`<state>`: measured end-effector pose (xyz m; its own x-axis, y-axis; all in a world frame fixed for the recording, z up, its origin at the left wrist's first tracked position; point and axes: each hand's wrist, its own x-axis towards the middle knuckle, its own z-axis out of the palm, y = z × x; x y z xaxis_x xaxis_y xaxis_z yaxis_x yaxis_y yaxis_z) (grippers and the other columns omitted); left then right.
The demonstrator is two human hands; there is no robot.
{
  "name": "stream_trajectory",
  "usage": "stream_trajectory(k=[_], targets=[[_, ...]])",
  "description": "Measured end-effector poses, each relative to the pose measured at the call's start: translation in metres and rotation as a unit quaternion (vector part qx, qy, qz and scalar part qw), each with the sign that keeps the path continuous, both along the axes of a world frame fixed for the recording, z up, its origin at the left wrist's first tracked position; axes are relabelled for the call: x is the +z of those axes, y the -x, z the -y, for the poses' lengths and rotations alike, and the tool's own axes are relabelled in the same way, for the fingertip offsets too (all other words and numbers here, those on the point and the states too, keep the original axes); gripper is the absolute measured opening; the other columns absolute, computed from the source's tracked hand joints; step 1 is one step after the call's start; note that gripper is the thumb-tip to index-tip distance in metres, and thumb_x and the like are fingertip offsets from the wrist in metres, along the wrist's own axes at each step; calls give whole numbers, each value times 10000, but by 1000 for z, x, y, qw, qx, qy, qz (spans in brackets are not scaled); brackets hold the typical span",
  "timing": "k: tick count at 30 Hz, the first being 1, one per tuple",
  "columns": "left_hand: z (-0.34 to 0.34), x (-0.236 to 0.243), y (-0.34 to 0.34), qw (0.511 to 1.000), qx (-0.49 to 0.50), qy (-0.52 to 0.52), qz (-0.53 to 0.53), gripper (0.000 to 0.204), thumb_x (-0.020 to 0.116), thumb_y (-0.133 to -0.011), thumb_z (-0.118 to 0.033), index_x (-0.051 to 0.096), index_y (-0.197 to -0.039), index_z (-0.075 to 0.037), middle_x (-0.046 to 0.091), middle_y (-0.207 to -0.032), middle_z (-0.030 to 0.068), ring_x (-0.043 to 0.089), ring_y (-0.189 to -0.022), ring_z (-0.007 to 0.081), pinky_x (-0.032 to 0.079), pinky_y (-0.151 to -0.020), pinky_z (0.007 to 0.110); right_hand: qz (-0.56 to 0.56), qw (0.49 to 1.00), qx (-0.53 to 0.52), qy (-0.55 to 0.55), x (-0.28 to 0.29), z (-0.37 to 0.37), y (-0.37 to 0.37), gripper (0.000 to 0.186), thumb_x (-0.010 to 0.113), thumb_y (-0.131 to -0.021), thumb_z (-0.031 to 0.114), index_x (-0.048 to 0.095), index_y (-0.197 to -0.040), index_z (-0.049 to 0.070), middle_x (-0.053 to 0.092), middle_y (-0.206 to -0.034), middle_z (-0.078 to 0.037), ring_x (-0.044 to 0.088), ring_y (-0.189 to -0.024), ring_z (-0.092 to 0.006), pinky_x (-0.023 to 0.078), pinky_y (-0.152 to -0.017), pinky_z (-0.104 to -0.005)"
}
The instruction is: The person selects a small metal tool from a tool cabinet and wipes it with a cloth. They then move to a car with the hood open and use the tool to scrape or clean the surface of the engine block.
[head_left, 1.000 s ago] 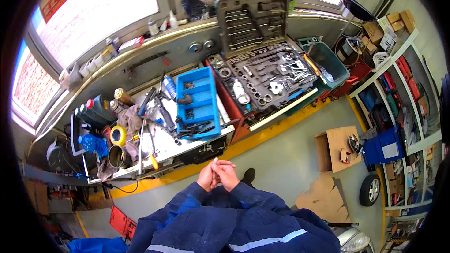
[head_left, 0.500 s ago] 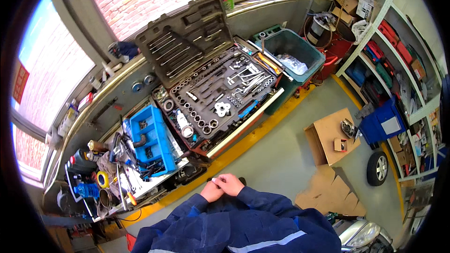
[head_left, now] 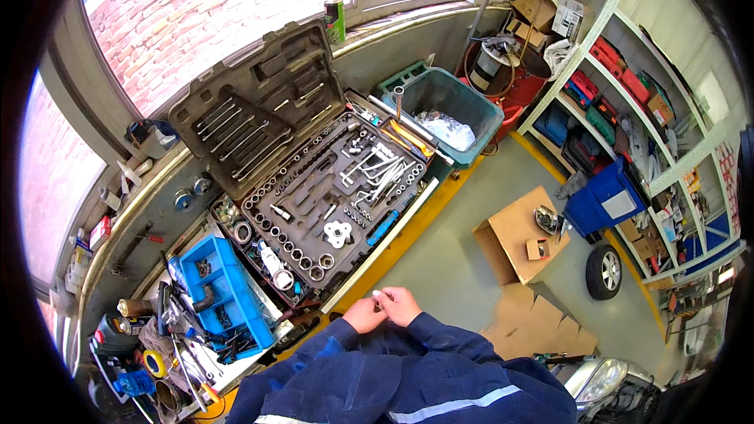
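Observation:
In front of my body, near the lower middle, my two hands meet at the fingertips. My left hand (head_left: 364, 316) has its fingers curled in. My right hand (head_left: 401, 307) closes toward it from the other side. A small pale spot and a dark spot show between the fingers, too small to name. Closest beyond them lies an open dark tool case (head_left: 302, 196) with sockets, hex keys and a white star-shaped part (head_left: 338, 233). Its lid (head_left: 255, 110) leans back toward the window and carries several wrenches.
Left of the case, a blue divided tray (head_left: 228, 290) sits among loose tools. A green bin (head_left: 440, 110) with a clear plastic bag stands beyond the case. To the right are a cardboard box (head_left: 503, 243), a wheel (head_left: 603, 272), a blue bin (head_left: 601, 202) and shelves (head_left: 636, 82).
My view has turned to the right, so the tool case, trays and shelves sit further left in it. My hands stay together, with the right one slightly raised and shifted right.

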<state>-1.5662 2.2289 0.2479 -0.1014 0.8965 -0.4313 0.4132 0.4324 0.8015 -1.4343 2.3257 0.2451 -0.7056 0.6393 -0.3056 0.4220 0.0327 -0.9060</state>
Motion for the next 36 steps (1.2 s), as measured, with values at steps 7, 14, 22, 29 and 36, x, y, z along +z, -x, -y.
stream_trajectory(k=[7,14,22,29,36], targets=[[-1,-39,33,991,117,-12,62,477,680,-957,-452,700,-1178,-30,749,-1084,165,722,-1027,280,552,-918,378,-26,991,-108,69,8,-118,16,295,645,-1009,233,633,-791,34,670,-656,-38,591,-548,-115,472,-526,-318],[-19,-59,52,972,219,80,7,444,655,-971,-433,718,-1198,-56,755,-1075,147,726,-993,268,552,-886,374,-102,963,-154,-194,6,-338,61,107,706,-930,121,668,-926,20,719,-768,-50,658,-657,-119,529,-636,-279],[-77,-125,-5,839,509,88,168,281,625,-1007,-249,686,-1135,-5,758,-1025,96,718,-847,179,556,-735,328,-74,953,64,-288,13,-465,147,173,734,-819,39,699,-985,5,740,-935,-180,723,-897,-346,572,-820,-415],[-81,-141,-36,797,572,91,171,254,578,-1015,-224,711,-1100,-25,763,-1018,96,731,-858,188,545,-734,313,-64,951,113,-281,-8,-478,179,239,742,-782,-4,688,-1015,9,735,-943,-168,716,-920,-346,567,-833,-424],[-52,-164,-43,721,656,82,205,304,547,-1011,-239,708,-1101,3,759,-1030,129,730,-866,213,555,-745,323,55,922,139,-357,24,-467,176,332,739,-773,12,608,-1077,28,623,-1081,-178,656,-970,-416,545,-831,-501]])
